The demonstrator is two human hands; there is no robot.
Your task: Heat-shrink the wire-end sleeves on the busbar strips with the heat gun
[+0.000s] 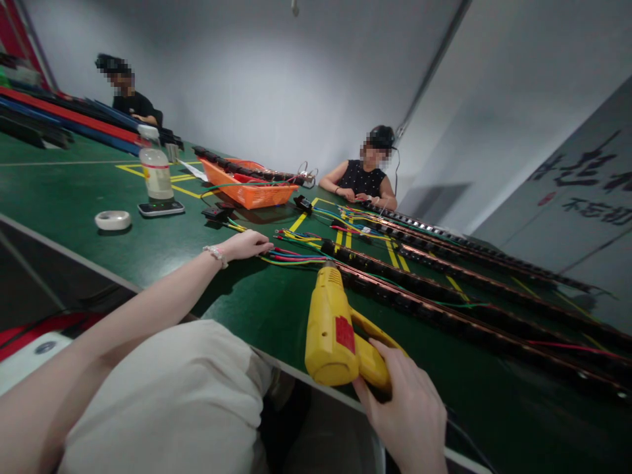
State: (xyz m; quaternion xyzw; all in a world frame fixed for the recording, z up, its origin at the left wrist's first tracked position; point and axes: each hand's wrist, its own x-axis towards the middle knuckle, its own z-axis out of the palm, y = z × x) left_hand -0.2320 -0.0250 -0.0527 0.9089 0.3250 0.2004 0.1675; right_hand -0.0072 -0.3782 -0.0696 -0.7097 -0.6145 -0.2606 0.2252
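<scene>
My right hand (407, 401) is wrapped around the handle of a yellow heat gun (330, 329) with a red label. Its nozzle points away from me at a bundle of coloured wires (301, 258). Those wires come out of the near end of a long dark bar with copper windings (395, 293). On the other side of the nozzle, my left hand (245, 244) is closed on the wires' free ends, with a beaded bracelet at the wrist. Exactly how its fingertips grip them is too small to see.
More long bars (469, 273) lie side by side to the right. An orange basket (251, 194) holds another bar. Left of it are a bottle (157, 168), a phone-like device (161, 209) and a white ring (113, 220). Two people sit across the green table (74, 191).
</scene>
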